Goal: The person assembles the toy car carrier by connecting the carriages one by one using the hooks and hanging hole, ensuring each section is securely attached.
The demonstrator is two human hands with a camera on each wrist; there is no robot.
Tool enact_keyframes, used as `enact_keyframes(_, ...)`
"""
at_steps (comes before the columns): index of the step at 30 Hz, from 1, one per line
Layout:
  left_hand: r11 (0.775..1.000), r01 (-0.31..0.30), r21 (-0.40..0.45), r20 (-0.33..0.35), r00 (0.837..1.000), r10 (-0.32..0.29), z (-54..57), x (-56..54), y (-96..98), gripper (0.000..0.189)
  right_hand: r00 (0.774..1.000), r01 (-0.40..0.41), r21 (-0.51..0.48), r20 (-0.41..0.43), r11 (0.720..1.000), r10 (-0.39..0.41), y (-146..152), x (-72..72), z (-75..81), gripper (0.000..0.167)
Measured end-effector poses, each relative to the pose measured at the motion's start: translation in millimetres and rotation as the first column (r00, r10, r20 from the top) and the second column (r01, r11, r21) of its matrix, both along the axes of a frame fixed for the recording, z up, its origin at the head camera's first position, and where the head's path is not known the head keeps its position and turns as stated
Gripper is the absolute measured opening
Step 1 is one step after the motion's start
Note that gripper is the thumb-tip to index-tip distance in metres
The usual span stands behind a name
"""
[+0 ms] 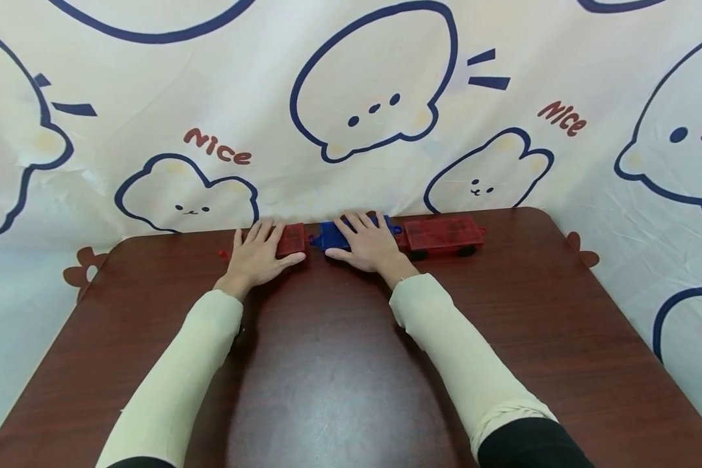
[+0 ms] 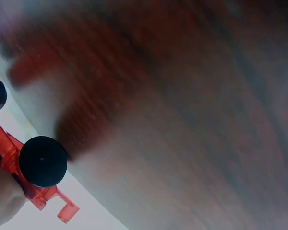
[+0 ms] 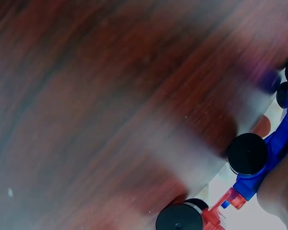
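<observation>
Three toy wagons on black wheels stand in a row along the table's far edge. My left hand [image 1: 256, 255] lies with spread, straight fingers over the left translucent red wagon [image 1: 292, 238], covering much of it. In the left wrist view, a black wheel [image 2: 43, 161] and a red end hook [image 2: 67, 211] show beside the hand. Fingers extended, my right hand [image 1: 367, 242] rests over the blue wagon [image 1: 331, 235]. To its right is a longer translucent red wagon [image 1: 441, 235]. A red coupling [image 3: 235, 197] meets the blue wagon's end in the right wrist view.
The dark brown wooden table [image 1: 339, 364] extends toward me under both forearms. Right behind its far edge hangs a pale cloth [image 1: 339, 185] printed with cartoon animals, which also runs along both sides.
</observation>
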State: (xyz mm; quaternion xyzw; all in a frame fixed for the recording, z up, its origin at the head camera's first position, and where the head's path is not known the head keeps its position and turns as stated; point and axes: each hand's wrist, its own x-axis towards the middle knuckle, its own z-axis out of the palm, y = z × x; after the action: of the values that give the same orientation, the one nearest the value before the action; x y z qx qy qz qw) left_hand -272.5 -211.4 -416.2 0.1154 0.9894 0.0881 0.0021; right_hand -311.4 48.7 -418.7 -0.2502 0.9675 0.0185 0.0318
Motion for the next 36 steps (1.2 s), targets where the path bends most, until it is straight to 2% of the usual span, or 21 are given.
enact_keyframes(16, 0.999, -0.009, -0.048, 0.022, 1.000, 0.010, 0.8, 4.9, -0.5, 0.102, 1.000, 0.008, -0.038, 0.014, 0.999, -0.008, -2.2, 3.7, -5.1, 0.091)
enact_keyframes(23, 0.997, -0.010, -0.072, 0.029, 1.000, 0.012, 2.5, 5.6, -1.8, 0.104, 0.999, -0.001, -0.039, -0.034, 0.999, 0.000, -5.2, 5.6, -2.8, 0.090)
enact_keyframes(28, 0.997, -0.013, -0.082, 0.056, 0.998, 0.017, 4.3, 7.1, -3.4, 0.104, 1.000, -0.007, -0.029, -0.025, 1.000, 0.007, -8.1, 7.7, -1.2, 0.089)
enact_keyframes(36, 0.995, 0.011, -0.098, 0.048, 0.999, -0.007, 5.5, 5.6, -5.1, 0.105, 1.000, -0.020, -0.025, -0.018, 0.999, 0.019, -6.4, 8.1, 2.7, 0.088)
